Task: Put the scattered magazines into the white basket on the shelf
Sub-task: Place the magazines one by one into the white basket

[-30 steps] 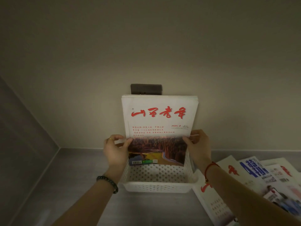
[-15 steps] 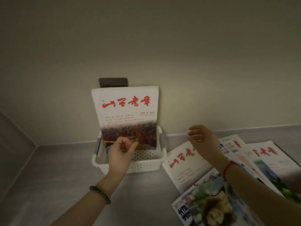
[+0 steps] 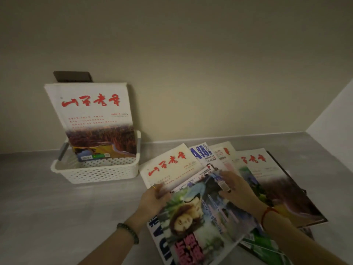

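The glossy magazine (image 3: pixel 200 213) with a face on its cover lies on top of the scattered pile, and both hands are on it. The left hand (image 3: pixel 152 197) pinches its near-left edge, thumb on the cover and fingers tucked beneath, probably to peel it off the white magazine (image 3: pixel 168 167) just beyond that grip. The right hand (image 3: pixel 236 190) lies flat on the upper right corner, fingers spread and pressing down, likely steadying the sheet (slick covers slide easily). To the right of that hand more magazines (image 3: pixel 267 178) fan out, overlapping. Well to the left of the left hand's grip stands the white basket (image 3: pixel 95 175) on the shelf (image 3: pixel 47 207), one stack of magazines (image 3: pixel 91 115) already propped upright in it, leaning against the wall.
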Demonstrator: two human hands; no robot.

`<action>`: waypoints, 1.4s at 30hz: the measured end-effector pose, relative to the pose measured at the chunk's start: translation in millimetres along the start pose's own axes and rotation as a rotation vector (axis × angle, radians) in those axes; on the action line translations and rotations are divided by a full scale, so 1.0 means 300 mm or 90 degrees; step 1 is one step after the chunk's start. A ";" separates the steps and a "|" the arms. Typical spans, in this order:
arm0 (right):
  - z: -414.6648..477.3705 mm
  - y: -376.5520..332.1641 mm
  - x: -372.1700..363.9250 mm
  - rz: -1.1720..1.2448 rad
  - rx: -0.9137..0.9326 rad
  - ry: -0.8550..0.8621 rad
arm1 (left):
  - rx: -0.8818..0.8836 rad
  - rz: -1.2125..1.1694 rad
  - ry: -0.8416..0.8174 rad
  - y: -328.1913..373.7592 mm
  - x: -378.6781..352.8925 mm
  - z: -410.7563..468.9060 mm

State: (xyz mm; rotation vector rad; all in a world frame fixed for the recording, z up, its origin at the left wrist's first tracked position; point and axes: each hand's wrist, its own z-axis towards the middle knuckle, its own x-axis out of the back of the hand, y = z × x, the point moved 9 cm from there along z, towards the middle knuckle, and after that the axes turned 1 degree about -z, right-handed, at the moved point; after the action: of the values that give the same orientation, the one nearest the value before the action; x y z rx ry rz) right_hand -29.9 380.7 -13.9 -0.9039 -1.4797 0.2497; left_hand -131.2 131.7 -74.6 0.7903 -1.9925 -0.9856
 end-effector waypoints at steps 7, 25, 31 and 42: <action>-0.097 0.094 -0.151 -0.160 0.073 -0.103 | -0.023 0.237 0.059 0.024 -0.053 -0.041; 0.015 -0.352 -0.003 -0.298 0.318 -0.096 | -0.257 0.297 0.121 0.368 0.015 -0.167; 0.050 -0.349 0.025 -0.272 0.257 -0.085 | -0.339 0.339 0.208 0.404 0.086 -0.181; 0.096 -0.024 0.084 -0.086 -0.077 0.038 | 0.089 -0.187 0.024 -0.050 -0.072 -0.175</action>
State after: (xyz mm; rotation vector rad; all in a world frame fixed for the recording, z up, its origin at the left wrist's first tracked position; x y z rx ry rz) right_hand -55.6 402.9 5.1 -0.8959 -1.5060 0.0337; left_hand -73.4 121.6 -73.3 1.1960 -1.9638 -0.9938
